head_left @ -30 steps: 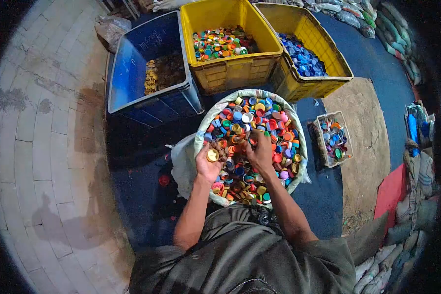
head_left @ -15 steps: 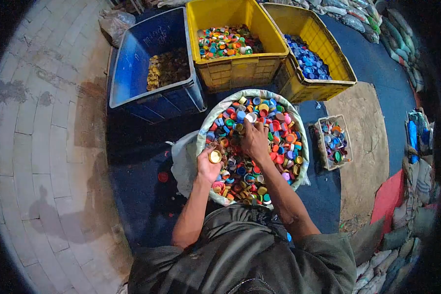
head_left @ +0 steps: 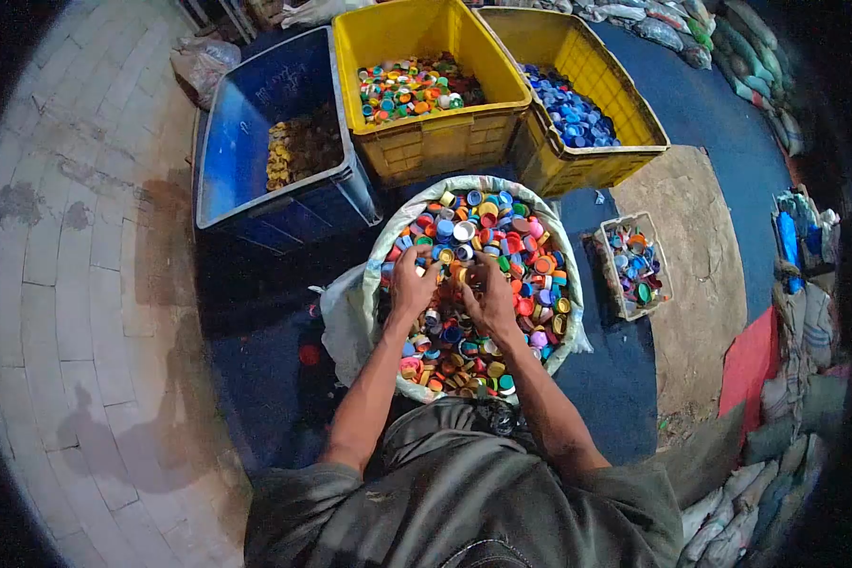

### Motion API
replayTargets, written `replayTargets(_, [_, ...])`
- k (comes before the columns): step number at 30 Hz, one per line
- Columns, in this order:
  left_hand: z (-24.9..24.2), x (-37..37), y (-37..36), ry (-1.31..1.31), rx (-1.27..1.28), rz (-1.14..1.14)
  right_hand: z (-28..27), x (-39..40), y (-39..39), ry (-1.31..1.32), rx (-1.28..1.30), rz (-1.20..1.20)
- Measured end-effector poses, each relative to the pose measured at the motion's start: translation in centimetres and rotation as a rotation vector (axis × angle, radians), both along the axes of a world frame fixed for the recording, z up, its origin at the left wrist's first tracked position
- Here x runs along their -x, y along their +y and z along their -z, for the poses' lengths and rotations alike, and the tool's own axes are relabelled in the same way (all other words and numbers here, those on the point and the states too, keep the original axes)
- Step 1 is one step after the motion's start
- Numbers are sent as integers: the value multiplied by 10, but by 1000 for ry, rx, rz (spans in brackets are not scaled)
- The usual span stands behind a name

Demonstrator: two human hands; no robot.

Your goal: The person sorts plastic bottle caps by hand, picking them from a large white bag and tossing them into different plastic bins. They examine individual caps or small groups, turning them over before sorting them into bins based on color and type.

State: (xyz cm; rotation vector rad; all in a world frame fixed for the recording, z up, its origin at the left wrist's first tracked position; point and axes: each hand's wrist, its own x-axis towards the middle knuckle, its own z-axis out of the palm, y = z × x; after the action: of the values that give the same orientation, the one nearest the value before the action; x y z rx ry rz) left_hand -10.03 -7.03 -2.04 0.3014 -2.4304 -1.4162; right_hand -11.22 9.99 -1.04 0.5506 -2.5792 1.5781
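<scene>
A round sack [head_left: 575, 284] with a rolled white rim stands before me, filled with bottle caps [head_left: 540, 260] of many colours. My left hand [head_left: 411, 292] reaches over the left-middle of the heap, its thumb and fingers apart and the fingertips among the caps. Close to those fingertips lies a yellow cap [head_left: 446, 256]; I see no clear grip on it. Opposite, my right hand [head_left: 491, 303] bends over the caps, thumb and fingers spread apart. A white cap [head_left: 464, 231] lies just beyond both hands. The hands partly cover the caps beneath them.
Behind the sack stand a blue bin [head_left: 284, 201] with yellowish caps, a yellow bin [head_left: 435, 142] with mixed caps and another yellow bin [head_left: 592, 168] with blue caps. A small basket [head_left: 664, 275] is at the right, on brown board [head_left: 705, 350]. Filled bags [head_left: 753, 66] line the right.
My left hand has moved up and right over the heap, and the gold cap no longer shows in its palm. My right hand has drawn slightly back and its fingers have spread.
</scene>
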Motion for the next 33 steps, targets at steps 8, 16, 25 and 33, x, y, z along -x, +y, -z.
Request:
replayTargets(8, [-5, 21, 2, -101, 280, 228, 7, -16, 16, 1, 48, 11])
replayTargets(16, [0, 23, 3, -142, 331, 223, 10, -25, 34, -471, 386, 114])
replayTargets(25, [6, 23, 0, -43, 363, 210, 7, -37, 71, -830, 1250, 146])
replayTargets(33, [0, 3, 3, -147, -65, 107, 14, -42, 78, -594, 573, 345])
